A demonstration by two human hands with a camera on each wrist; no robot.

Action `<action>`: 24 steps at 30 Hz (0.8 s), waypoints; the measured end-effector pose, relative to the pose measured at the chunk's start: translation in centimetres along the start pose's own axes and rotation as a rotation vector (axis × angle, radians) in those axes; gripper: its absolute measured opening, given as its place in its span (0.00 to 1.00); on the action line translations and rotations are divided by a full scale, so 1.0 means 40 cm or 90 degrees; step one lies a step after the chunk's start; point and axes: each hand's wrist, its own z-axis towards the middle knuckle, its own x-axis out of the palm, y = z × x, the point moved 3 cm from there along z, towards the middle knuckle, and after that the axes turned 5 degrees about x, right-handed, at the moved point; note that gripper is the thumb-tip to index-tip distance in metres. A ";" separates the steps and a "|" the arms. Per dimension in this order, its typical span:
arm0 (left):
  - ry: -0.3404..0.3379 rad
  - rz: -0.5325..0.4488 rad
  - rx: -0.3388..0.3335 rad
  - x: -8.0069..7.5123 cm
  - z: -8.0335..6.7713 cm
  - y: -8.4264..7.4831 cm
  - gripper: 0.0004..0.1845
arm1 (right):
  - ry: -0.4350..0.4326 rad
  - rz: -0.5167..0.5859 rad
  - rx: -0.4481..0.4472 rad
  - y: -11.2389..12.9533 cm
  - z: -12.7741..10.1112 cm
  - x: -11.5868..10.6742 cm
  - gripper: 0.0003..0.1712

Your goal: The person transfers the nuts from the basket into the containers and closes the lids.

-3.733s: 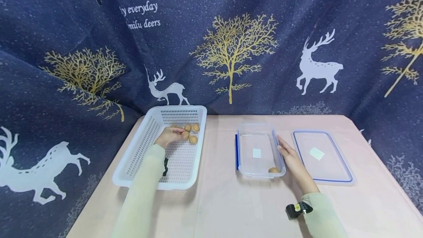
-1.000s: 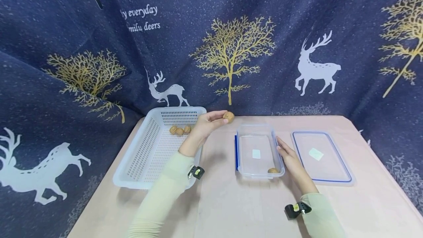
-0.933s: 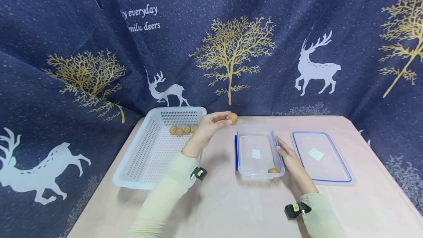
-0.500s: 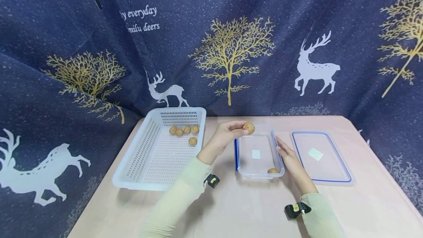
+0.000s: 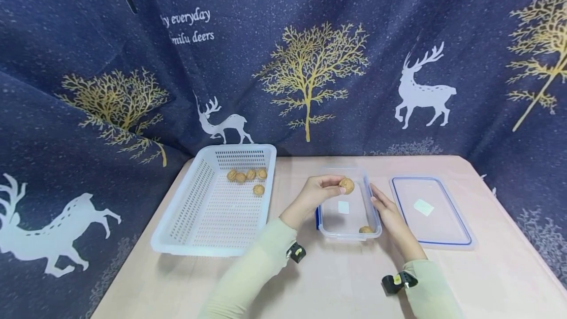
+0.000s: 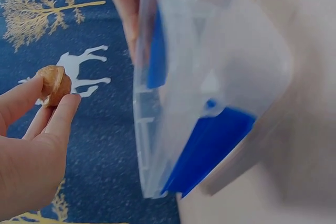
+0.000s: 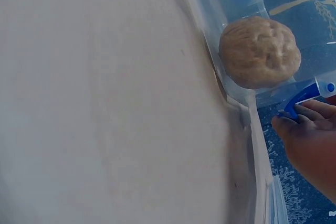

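Note:
My left hand [image 5: 310, 196] pinches a walnut [image 5: 347, 186] between thumb and fingertips, above the clear plastic food box [image 5: 330, 223]. In the left wrist view the held walnut [image 6: 54, 85] shows at the tips of the left hand [image 6: 34, 150], apart from the box [image 6: 252, 51] with its blue latches. Another walnut [image 5: 365, 229] lies inside the box at its near right corner, seen large in the right wrist view as a brown wrinkled walnut [image 7: 259, 52]. My right hand [image 5: 394, 216] rests its extended fingers against the box's right side, by a blue latch [image 7: 302, 100].
A white perforated basket [image 5: 168, 240] stands at the left, with several walnuts [image 5: 258, 190] toward its far right. To the right of the box lies a clear lid [image 5: 434, 225] with a blue seal. A dark blue printed cloth [image 5: 283, 112] hangs behind the table.
My left hand has taken a walnut from the basket and carried it right, over its rim, to above the box, lowering slightly. My right hand stays at the box's side.

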 end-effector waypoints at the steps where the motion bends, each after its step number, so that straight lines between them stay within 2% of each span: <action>1: -0.002 -0.002 -0.003 0.005 -0.002 0.007 0.18 | 0.000 -0.001 0.003 -0.001 0.000 0.000 0.32; 7: 0.000 -0.019 -0.018 0.028 -0.006 0.040 0.18 | 0.004 -0.002 0.008 0.000 -0.001 0.003 0.32; 13: 0.005 -0.004 -0.035 0.048 -0.001 0.074 0.17 | 0.003 0.001 0.001 0.003 -0.002 0.002 0.32; 24: -0.011 0.004 -0.064 0.102 0.000 0.124 0.16 | 0.003 0.013 -0.001 0.001 0.003 -0.001 0.32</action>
